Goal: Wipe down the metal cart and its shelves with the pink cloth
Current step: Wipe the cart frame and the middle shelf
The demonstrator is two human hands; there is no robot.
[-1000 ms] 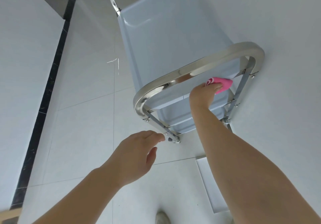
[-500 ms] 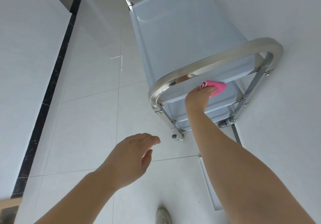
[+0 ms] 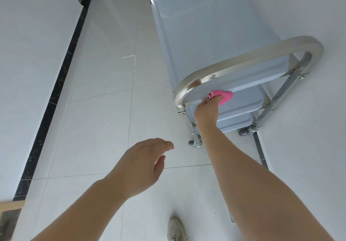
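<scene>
The metal cart [image 3: 249, 61] stands against the right wall, with a shiny curved handle rail at its near end and pale blue shelves [image 3: 206, 25] stacked below. My right hand [image 3: 206, 109] reaches under the handle rail and holds the pink cloth [image 3: 223, 95] against the near edge of the top shelf, towards its left corner. My left hand [image 3: 144, 164] hovers in the air left of the cart, fingers relaxed and holding nothing, apart from the cart's near left leg.
White floor tiles [image 3: 97, 128] spread to the left of the cart. A black strip [image 3: 56, 89] runs along the base of the left wall. The cart's castors [image 3: 195, 143] sit on the floor. My shoe [image 3: 176, 229] shows at the bottom.
My right hand has slid the pink cloth leftward along the top shelf's near edge. The view has shifted, so the cart sits further right. My left hand stays open beside the cart.
</scene>
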